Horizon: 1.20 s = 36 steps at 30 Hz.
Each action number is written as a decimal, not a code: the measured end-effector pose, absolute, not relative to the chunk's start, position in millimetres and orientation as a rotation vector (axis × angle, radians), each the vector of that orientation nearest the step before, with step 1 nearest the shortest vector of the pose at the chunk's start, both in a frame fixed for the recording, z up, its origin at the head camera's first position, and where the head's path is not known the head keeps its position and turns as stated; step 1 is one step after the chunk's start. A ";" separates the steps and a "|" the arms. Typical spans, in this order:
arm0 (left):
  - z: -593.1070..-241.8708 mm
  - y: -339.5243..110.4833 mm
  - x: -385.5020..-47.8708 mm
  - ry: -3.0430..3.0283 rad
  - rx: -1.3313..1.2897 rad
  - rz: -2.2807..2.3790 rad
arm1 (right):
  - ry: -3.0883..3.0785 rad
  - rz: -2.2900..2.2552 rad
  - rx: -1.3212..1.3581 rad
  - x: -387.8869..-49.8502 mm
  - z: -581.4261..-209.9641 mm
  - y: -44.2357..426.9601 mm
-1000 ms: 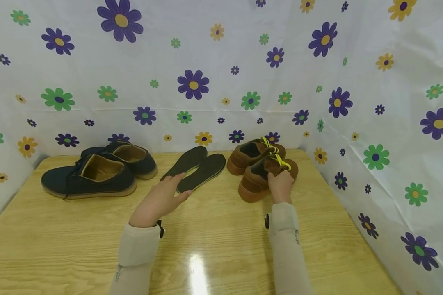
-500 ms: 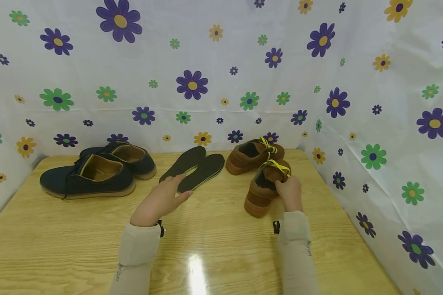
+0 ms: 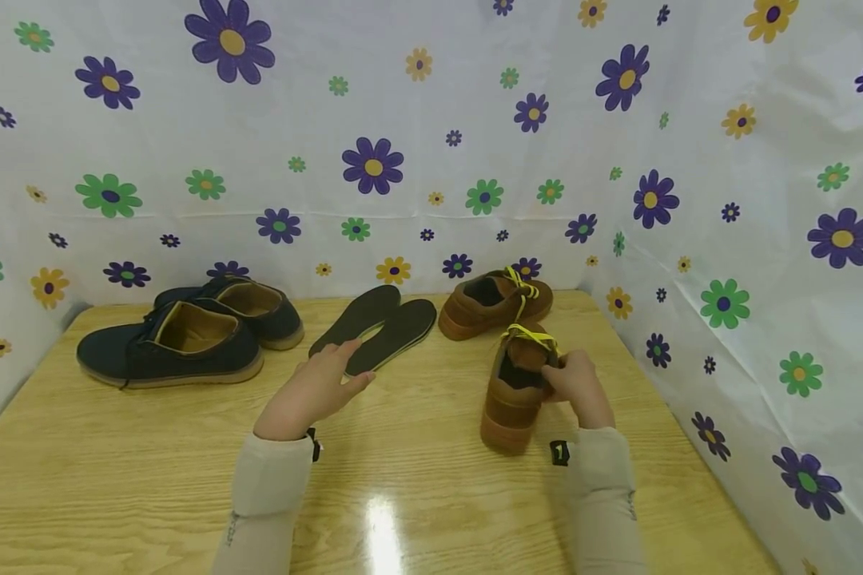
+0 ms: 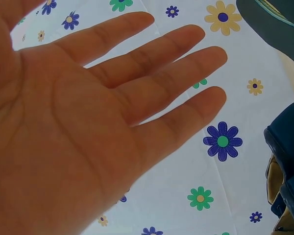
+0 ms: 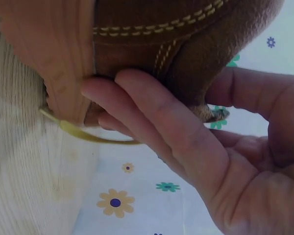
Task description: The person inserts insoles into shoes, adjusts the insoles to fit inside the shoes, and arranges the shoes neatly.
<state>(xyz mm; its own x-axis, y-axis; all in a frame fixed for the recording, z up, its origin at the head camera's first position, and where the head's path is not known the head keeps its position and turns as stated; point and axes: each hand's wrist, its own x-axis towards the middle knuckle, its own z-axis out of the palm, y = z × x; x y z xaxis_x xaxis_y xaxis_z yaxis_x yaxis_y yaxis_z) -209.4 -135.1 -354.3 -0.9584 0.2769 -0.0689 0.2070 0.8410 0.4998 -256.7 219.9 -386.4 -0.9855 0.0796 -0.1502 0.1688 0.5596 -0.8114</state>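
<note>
My right hand grips a brown shoe with yellow laces by its right side, at the opening. In the right wrist view the thumb is at the shoe's opening, and the fingers lie along the stitched brown upper. The shoe's heel points toward me. Behind it stands the matching brown shoe. My left hand stays spread near two dark insoles, holding nothing; its straight fingers and bare palm show in the left wrist view.
Two navy shoes stand at the left back of the wooden table, toes leftward. A white flowered cloth rises behind the table and along its right side.
My right hand has drawn the near brown shoe toward me, away from its mate, and turned its toe leftward to face the back. The left hand stays where it was.
</note>
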 end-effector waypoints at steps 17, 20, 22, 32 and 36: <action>-356.4 -133.5 -212.0 2.868 0.388 0.733 | 2.566 -1.476 -0.005 -239.9 -391.1 224.0; -356.0 -132.9 -211.3 2.865 0.394 0.742 | 2.538 -1.496 -0.046 -239.0 -390.9 223.3; -355.6 -132.5 -211.0 2.864 0.400 0.747 | 2.524 -1.503 -0.064 -239.2 -390.9 222.7; -356.3 -129.8 -210.7 2.856 0.411 0.724 | 2.458 -1.521 -0.186 -239.7 -392.3 215.4; -356.4 -128.5 -209.6 2.857 0.413 0.710 | 2.445 -1.528 -0.220 -239.9 -393.8 212.0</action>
<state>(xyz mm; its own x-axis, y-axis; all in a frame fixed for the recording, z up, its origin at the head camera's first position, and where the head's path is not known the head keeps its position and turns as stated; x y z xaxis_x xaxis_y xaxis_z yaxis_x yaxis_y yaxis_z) -209.6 -128.5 -356.4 -0.9474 0.3054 -0.0958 0.2251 0.8484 0.4792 -239.9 212.0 -393.8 -0.9574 -0.2577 -0.1300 0.0040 0.4386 -0.8987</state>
